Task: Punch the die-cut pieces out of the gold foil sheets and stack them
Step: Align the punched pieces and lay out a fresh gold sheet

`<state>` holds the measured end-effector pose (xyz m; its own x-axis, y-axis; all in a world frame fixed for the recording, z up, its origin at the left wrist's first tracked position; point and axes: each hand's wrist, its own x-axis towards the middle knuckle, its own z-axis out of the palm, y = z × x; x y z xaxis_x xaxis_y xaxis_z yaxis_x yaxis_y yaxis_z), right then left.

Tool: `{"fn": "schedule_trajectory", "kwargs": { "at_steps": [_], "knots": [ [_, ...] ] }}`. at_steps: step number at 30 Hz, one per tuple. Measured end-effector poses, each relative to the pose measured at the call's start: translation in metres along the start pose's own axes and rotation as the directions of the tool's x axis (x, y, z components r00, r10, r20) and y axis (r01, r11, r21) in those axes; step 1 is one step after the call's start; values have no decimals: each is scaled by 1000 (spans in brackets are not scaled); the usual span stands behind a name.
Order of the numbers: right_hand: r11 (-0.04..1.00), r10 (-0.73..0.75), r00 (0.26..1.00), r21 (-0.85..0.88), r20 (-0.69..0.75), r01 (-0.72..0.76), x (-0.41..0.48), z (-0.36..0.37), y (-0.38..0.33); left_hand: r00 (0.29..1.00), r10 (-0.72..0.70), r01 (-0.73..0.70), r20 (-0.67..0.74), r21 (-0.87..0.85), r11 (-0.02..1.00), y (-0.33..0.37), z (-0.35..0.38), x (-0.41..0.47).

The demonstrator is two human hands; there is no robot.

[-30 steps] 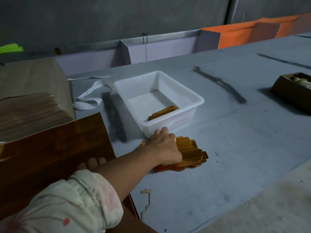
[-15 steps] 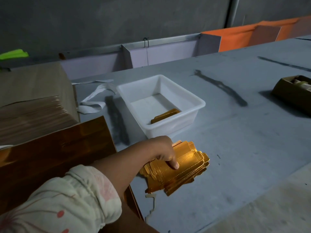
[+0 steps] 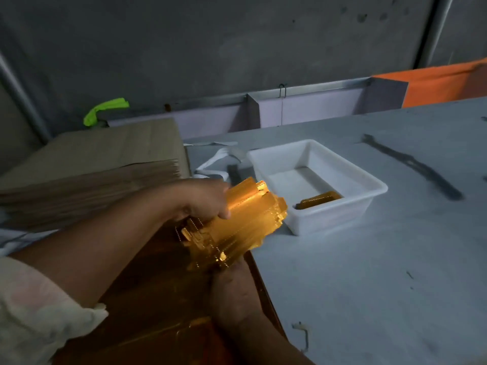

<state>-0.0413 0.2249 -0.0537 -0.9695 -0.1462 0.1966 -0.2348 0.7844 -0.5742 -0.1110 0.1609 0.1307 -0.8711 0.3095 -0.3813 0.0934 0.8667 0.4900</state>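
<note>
A thick stack of punched gold foil pieces is lifted off the table, tilted, above the edge of the dark, reflective gold foil sheets. My left hand grips the stack's upper end, thumb on its face. My right hand comes up from below and holds the lower end; its fingers are hidden behind the pieces. A few more gold pieces lie in the white tub just right of the stack.
A tall brown pile of paper-wrapped sheets stands at the left. White strapping lies behind the tub. A thin offcut scrap lies on the grey table near the front. Low partition panels and an orange one line the back.
My left hand pulled the gold stack from the table beside the tub back and up over the foil sheets. My right hand now holds its lower end.
</note>
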Motion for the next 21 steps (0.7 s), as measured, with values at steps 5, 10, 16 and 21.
{"fn": "schedule_trajectory", "kwargs": {
  "at_steps": [5,10,16,21],
  "knots": [
    [997,-3,997,80,-83,9,-3,-12,-8,987,-46,102,-155,379,920,-48,-12,-13],
    [888,274,924,440,-266,-136,0,-23,-5,986,-8,75,-168,397,915,-83,7,-19],
    [779,360,905,607,-227,-157,29,-43,-6,984,41,21,-173,338,941,-96,13,-17],
    [605,327,945,764,19,-224,47,-43,-25,986,44,13,-160,341,940,-107,19,-13]
  ]
}}
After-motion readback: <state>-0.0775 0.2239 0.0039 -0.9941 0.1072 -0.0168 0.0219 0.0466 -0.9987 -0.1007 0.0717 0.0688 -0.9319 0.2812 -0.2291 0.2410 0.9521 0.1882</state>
